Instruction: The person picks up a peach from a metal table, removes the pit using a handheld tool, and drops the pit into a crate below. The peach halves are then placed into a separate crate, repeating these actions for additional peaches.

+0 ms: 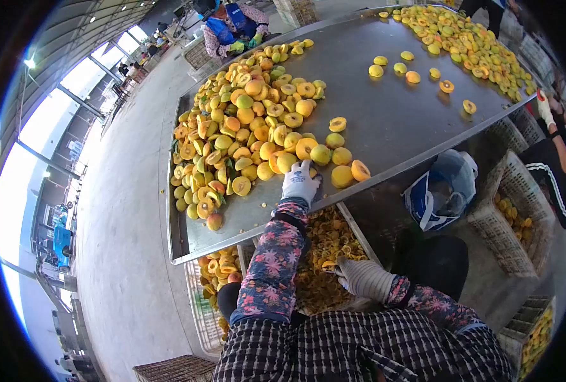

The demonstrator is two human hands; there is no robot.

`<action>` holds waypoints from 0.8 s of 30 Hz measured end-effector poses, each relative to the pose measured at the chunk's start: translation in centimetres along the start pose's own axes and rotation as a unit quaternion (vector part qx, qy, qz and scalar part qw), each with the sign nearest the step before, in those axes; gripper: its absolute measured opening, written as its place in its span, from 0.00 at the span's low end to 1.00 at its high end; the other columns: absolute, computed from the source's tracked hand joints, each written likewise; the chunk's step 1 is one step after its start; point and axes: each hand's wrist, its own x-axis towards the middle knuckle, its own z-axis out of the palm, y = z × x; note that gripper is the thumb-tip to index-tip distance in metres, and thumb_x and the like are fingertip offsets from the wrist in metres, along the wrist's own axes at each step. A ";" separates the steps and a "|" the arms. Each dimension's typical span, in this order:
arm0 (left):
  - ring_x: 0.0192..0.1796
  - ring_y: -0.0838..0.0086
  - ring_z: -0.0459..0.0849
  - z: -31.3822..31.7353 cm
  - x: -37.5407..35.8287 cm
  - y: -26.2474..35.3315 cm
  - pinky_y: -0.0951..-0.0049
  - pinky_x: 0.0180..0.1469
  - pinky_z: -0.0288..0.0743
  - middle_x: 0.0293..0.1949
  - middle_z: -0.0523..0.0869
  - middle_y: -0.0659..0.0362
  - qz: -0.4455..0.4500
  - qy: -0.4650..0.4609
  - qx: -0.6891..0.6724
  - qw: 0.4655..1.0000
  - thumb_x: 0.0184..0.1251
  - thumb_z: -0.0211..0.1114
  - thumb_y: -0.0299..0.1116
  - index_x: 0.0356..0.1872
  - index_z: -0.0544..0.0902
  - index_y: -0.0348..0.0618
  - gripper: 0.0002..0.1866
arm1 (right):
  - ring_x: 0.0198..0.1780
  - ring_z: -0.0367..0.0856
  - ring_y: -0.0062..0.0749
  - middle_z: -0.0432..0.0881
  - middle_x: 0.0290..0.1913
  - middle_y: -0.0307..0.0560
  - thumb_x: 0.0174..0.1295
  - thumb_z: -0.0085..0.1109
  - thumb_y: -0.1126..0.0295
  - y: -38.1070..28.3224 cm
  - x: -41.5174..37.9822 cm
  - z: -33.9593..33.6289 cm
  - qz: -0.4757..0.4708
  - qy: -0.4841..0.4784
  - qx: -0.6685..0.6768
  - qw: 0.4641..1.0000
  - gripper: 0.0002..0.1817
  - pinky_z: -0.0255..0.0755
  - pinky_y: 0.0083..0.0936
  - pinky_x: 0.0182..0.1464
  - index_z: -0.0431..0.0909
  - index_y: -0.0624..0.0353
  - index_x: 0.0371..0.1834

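My left hand [301, 184], in a white glove, reaches over the near edge of the metal table [385, 114]. Its fingers touch the fruit at the edge of a big pile of yellow-orange halved fruit [257, 121]; whether they grip a piece is unclear. My right hand [364, 279], in a striped grey glove, is low in front of my body with its fingers drawn together. Something small shows at its fingertips, too small to name. Beneath it is a crate of fruit scraps [324, 254].
A second fruit pile [467, 44] lies at the table's far right. A blue and white bucket [442, 191] and a fruit crate [512, 213] stand to the right. Fruit fills another crate [216, 274] below the table. One co-worker [232, 28] is across the table, another [560, 146] at right.
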 end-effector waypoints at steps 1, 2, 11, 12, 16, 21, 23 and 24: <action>0.62 0.48 0.76 -0.2 -0.1 -0.4 0.59 0.64 0.72 0.63 0.73 0.43 0.004 0.007 -0.014 1.000 0.61 0.68 0.45 0.65 0.72 0.42 0.33 | 0.39 0.83 0.53 0.83 0.38 0.63 0.75 0.41 0.60 -0.4 -0.2 -0.5 0.008 -0.007 -0.005 1.000 0.22 0.76 0.45 0.40 0.67 0.66 0.63; 0.61 0.52 0.78 -0.4 -0.6 -1.1 0.56 0.60 0.75 0.60 0.76 0.47 0.022 0.041 -0.070 0.996 0.63 0.68 0.42 0.63 0.74 0.44 0.29 | 0.39 0.83 0.54 0.83 0.38 0.63 0.75 0.41 0.60 -0.3 -0.1 -0.1 0.008 0.002 -0.001 1.000 0.22 0.77 0.45 0.40 0.67 0.65 0.63; 0.55 0.55 0.82 -3.6 -12.1 -6.6 0.51 0.54 0.80 0.54 0.81 0.51 -0.022 -0.083 -0.909 0.408 0.74 0.55 0.52 0.63 0.74 0.47 0.25 | 0.45 0.83 0.59 0.82 0.46 0.65 0.69 0.51 0.62 -3.3 -0.1 -1.1 -0.028 0.141 0.053 0.988 0.27 0.78 0.47 0.45 0.62 0.58 0.70; 0.56 0.55 0.81 -3.4 -13.4 -6.6 0.51 0.54 0.80 0.55 0.81 0.51 -0.013 -0.082 -0.918 0.389 0.74 0.53 0.54 0.63 0.74 0.47 0.26 | 0.42 0.84 0.58 0.83 0.43 0.64 0.68 0.54 0.61 -2.9 0.6 -0.1 -0.082 0.244 0.056 0.965 0.27 0.78 0.47 0.42 0.62 0.59 0.67; 0.57 0.63 0.80 -1.0 -17.0 -4.6 0.57 0.58 0.78 0.55 0.80 0.52 -0.064 0.069 -0.878 0.470 0.76 0.50 0.59 0.65 0.72 0.43 0.31 | 0.34 0.84 0.56 0.84 0.34 0.61 0.67 0.58 0.60 -5.8 1.5 -2.1 -0.157 0.374 0.108 0.908 0.23 0.77 0.47 0.37 0.67 0.60 0.60; 0.55 0.66 0.80 0.0 -19.0 -3.2 0.63 0.62 0.73 0.55 0.80 0.53 -0.017 0.089 -0.815 0.572 0.76 0.45 0.62 0.66 0.69 0.39 0.35 | 0.31 0.84 0.57 0.82 0.27 0.62 0.66 0.60 0.59 -6.7 3.0 -1.6 -0.101 0.396 -0.024 0.913 0.21 0.77 0.49 0.34 0.70 0.65 0.53; 0.55 0.66 0.80 0.6 -18.8 -3.2 0.64 0.63 0.72 0.54 0.80 0.52 0.006 0.118 -0.770 0.628 0.76 0.44 0.63 0.65 0.69 0.38 0.36 | 0.32 0.83 0.60 0.82 0.30 0.65 0.66 0.59 0.61 -7.3 3.2 -1.3 -0.088 0.383 -0.004 0.920 0.21 0.77 0.48 0.35 0.71 0.69 0.52; 0.55 0.66 0.80 0.0 -19.1 -2.3 0.66 0.64 0.71 0.53 0.80 0.51 -0.011 0.130 -0.789 0.600 0.77 0.42 0.62 0.63 0.70 0.37 0.35 | 0.33 0.83 0.60 0.82 0.31 0.66 0.67 0.59 0.61 -7.8 3.0 -1.4 -0.075 0.368 0.010 0.927 0.22 0.76 0.48 0.36 0.71 0.70 0.53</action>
